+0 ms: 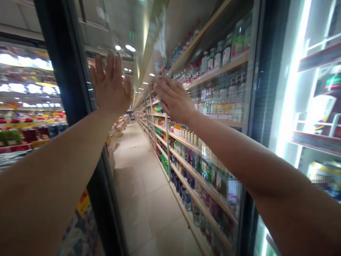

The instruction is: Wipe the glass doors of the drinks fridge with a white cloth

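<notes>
A glass cooler door (255,89) with a dark frame stands in front of me, and the aisle shows through its pane. My left hand (110,83) is raised with fingers stretched upward, palm toward the glass near the dark frame on the left. It holds nothing. Higher than the middle of the pane, my right hand (176,97) lies flat against or close to the glass, fingers extended and pointing up-left. Just above its fingertips is a whitish, wrinkled streak (160,49); I cannot tell whether it is clear film or a reflection.
On the right is a lit cooler (290,81) with bottles on wire racks. Beyond the glass, long shelves (186,145) of drinks run beside a tiled aisle floor (138,192). Packaged goods (29,131) stand on the left. A small blurred label (233,191) shows low on the door.
</notes>
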Motion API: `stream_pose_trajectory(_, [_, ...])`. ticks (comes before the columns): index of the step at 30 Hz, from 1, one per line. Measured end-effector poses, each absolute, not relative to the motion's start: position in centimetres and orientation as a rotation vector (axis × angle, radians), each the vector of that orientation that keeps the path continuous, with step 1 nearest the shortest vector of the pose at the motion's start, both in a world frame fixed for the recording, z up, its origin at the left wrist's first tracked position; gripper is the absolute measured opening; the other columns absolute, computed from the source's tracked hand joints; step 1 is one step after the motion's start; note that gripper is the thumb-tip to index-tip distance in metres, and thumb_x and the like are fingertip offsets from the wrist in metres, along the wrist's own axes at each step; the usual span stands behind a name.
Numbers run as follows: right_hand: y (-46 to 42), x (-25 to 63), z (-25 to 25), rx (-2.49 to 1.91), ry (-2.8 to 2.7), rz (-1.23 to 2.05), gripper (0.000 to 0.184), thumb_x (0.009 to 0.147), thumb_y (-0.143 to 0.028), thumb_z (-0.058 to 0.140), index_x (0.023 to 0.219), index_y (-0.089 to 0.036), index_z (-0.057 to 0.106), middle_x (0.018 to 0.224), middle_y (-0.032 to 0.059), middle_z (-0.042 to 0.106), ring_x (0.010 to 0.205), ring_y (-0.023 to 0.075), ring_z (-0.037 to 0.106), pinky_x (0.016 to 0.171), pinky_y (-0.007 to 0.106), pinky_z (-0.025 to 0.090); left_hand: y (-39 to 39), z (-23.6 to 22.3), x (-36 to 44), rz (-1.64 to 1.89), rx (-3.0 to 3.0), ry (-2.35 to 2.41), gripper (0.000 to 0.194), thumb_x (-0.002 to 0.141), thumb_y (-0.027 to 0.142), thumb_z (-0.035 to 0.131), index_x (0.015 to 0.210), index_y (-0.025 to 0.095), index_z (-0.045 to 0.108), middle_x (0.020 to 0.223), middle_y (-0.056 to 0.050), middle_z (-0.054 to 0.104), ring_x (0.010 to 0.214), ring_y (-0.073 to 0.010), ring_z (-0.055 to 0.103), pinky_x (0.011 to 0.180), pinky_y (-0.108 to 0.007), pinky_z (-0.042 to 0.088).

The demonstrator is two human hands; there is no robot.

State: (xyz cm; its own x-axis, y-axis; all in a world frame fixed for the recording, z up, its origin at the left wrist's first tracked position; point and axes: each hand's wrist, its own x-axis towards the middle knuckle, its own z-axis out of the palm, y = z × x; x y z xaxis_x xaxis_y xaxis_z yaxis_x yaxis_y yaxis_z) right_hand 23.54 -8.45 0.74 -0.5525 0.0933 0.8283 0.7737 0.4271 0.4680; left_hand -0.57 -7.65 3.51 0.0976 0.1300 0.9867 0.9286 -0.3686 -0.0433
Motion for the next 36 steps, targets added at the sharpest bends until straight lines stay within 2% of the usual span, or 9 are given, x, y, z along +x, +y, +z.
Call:
stream_pose_trajectory(6, [-8.4,24.2,2.5,-0.739,-2.019,-1.220,0.055,0.100,-0.024,0.038,0.154,-0.026,0.044,0.165,0.0001,0.037,0.157,0.0215,0.024,0.131,0.054,0.020,-7.8,3.5,-0.7,-1.302,-1.619,-1.031,0.075,0.098,0.045,0.032,0.164,0.010,0.024,0.172,-0.007,0.014,0.159,-0.0330,0.002,0.128,-0.053,0.001])
stream_pose_trajectory(9, [-7.8,24.5,3.3,-0.843,-1.787,-1.111,0.058,0.099,-0.024,0.034,0.157,-0.025,0.041,0.167,0.0018,0.033,0.158,0.0244,0.020,0.131,0.057,0.020,-7.4,3.5,-0.8,-1.310,-1.616,-1.022,0.077,0.097,0.047,0.031,0.165,0.011,0.024,0.172,-0.006,0.014,0.159,-0.0327,0.002,0.128,-0.053,0.001])
stream_pose_trajectory(14, [-7.0,24.0,2.5,-0.729,-2.011,-1.242,0.065,0.094,-0.021,0.035,0.159,-0.025,0.038,0.168,-0.0043,0.030,0.158,0.0191,0.019,0.133,0.044,0.015,-6.2,3.6,-1.2,-1.304,-1.590,-0.971,0.083,0.094,0.058,0.016,0.165,0.015,0.020,0.173,-0.001,0.010,0.159,-0.0316,-0.001,0.127,-0.053,-0.003])
stream_pose_trajectory(17, [-6.8,25.5,3.4,-0.717,-1.961,-1.202,0.066,0.094,-0.026,0.031,0.160,-0.021,0.037,0.166,-0.0035,0.033,0.158,0.0164,0.020,0.133,0.042,0.016,-5.8,3.6,-1.4,-1.271,-1.573,-0.977,0.086,0.093,0.062,0.006,0.166,0.017,0.015,0.173,0.002,0.005,0.159,-0.0295,-0.004,0.128,-0.048,-0.006])
stream_pose_trajectory(21, [-6.7,27.5,4.0,-0.758,-1.638,-1.002,0.065,0.099,-0.048,0.018,0.143,-0.023,0.060,0.160,-0.0030,0.043,0.160,0.0111,0.001,0.131,0.037,0.011,-6.0,3.7,-1.3,-1.222,-1.547,-1.036,0.086,0.091,0.062,0.003,0.166,0.021,0.010,0.173,0.006,0.000,0.159,-0.0246,-0.008,0.125,-0.032,-0.016])
stream_pose_trajectory(25, [-7.0,27.4,2.7,-0.695,-1.881,-1.055,0.059,0.098,-0.042,0.027,0.148,-0.025,0.055,0.162,-0.0036,0.040,0.158,0.0167,0.018,0.133,0.043,0.015,-6.4,3.7,-0.8,-1.189,-1.510,-1.080,0.085,0.091,0.061,-0.003,0.166,0.021,0.010,0.173,0.005,0.000,0.159,-0.0228,-0.009,0.121,-0.024,-0.022])
stream_pose_trajectory(28, [-7.3,28.1,2.8,-0.679,-1.996,-1.128,0.059,0.097,-0.035,0.033,0.153,-0.027,0.047,0.164,-0.0043,0.038,0.156,0.0187,0.027,0.132,0.047,0.019,-6.7,3.6,-0.6,-1.209,-1.514,-1.083,0.086,0.091,0.061,-0.004,0.165,0.020,0.011,0.173,0.004,0.001,0.159,-0.0233,-0.008,0.123,-0.027,-0.018])
stream_pose_trajectory(32, [-7.8,29.6,3.4,-0.880,-1.662,-1.117,0.063,0.095,-0.021,0.032,0.157,-0.013,0.040,0.166,0.0076,0.034,0.157,0.0251,0.025,0.129,0.055,0.024,-7.0,3.5,-0.5,-1.265,-1.578,-1.021,0.087,0.092,0.061,0.003,0.166,0.017,0.015,0.173,0.000,0.005,0.159,-0.0276,-0.005,0.128,-0.043,-0.009])
stream_pose_trajectory(36, [-8.6,29.1,1.8,-0.862,-1.749,-1.178,0.060,0.096,-0.020,0.038,0.156,-0.020,0.042,0.165,0.0048,0.036,0.157,0.0223,0.024,0.131,0.051,0.023,-6.8,3.5,-0.7,-1.326,-1.601,-0.926,0.085,0.094,0.060,0.011,0.165,0.016,0.020,0.173,-0.001,0.011,0.159,-0.0300,-0.002,0.128,-0.051,-0.005])
